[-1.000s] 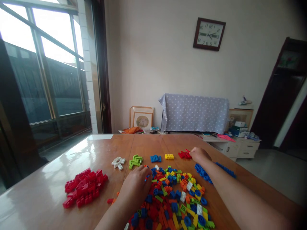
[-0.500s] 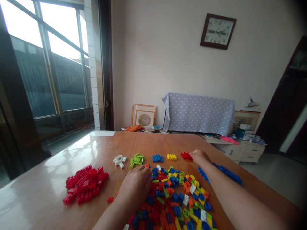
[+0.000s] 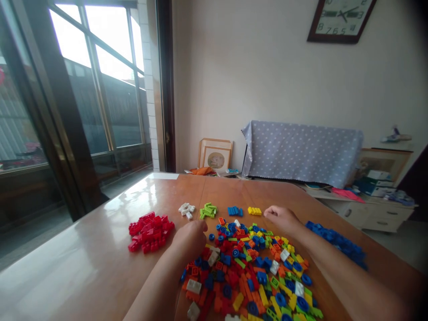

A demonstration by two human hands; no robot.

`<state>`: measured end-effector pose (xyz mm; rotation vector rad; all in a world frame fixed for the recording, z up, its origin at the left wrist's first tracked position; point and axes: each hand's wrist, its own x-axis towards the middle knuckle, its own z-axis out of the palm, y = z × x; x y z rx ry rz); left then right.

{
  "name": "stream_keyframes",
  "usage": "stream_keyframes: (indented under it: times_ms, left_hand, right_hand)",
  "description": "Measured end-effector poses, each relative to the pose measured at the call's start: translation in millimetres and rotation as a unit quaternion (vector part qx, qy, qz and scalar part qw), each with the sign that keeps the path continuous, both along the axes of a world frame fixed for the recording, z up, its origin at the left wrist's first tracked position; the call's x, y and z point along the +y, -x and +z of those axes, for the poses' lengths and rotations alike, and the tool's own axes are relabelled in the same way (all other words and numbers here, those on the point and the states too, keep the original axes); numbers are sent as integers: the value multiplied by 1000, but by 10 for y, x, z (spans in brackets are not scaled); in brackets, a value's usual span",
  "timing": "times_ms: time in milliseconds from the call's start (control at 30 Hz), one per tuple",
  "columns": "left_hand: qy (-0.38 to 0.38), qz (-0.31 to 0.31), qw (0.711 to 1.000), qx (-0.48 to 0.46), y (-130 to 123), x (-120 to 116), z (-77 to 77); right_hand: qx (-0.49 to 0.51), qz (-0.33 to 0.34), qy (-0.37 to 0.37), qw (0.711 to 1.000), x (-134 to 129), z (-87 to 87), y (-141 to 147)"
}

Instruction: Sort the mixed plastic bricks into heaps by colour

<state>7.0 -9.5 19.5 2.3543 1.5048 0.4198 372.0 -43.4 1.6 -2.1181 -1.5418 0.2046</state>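
Observation:
My left hand [image 3: 190,236] is closed at the left edge of the mixed brick pile [image 3: 240,272]; what its fingers hold, if anything, is hidden. Just right of a small group of yellow bricks [image 3: 254,211], my right hand [image 3: 281,217] has its fingers curled together, and I cannot make out anything in them. Farther left in the same row lie blue bricks [image 3: 235,211], light green bricks [image 3: 208,210] and white bricks [image 3: 186,210]. The small red group seen earlier is hidden at my right hand.
A heap of red bricks [image 3: 151,232] lies on the wooden table [image 3: 100,258] at the left. Blue bricks [image 3: 337,243] form a long heap beyond my right forearm. Behind the table stand a cloth-covered object [image 3: 301,151] and a low cabinet [image 3: 381,218].
The view has turned left, shifting everything rightward in the picture. My right hand has moved nearer the yellow bricks and covers the spot of the small red group. My left hand stays by the pile.

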Motion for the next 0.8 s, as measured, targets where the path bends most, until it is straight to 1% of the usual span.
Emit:
stream_keyframes:
  times_ms: [33,67,133,233,300,367,433,533,633,800]
  left_hand:
    - [10,-2,1000,3,10,7,-20]
    - [19,-5,1000,4,14,12,-38]
    - [29,-11,1000,-1,6,19,-66]
    - [37,-18,999,-6,-16,26,-91]
    - [42,-28,999,-7,-26,30,-98]
    - [45,-39,998,-11,-29,30,-96]
    - [48,-48,998,-16,-30,24,-86]
    - [50,-58,997,-25,-36,4,-57]
    - [54,-68,996,-34,-51,-22,-24]
    - [69,-72,994,-44,-69,-56,8]
  right_hand:
    - [23,65,-8,998,-39,19,173]
    - [40,113,-15,993,-87,48,350]
    - [39,188,-1,981,-205,133,705]
    - [1,285,27,958,-400,300,1194]
    - [-40,328,33,943,-509,390,1458]
    - [-87,355,38,930,-581,430,1648]
    - [-124,361,53,923,-610,416,1750]
    - [-157,330,59,929,-594,343,1738]
    - [-171,280,59,943,-562,287,1588]
    - [-164,228,83,956,-573,271,1285]
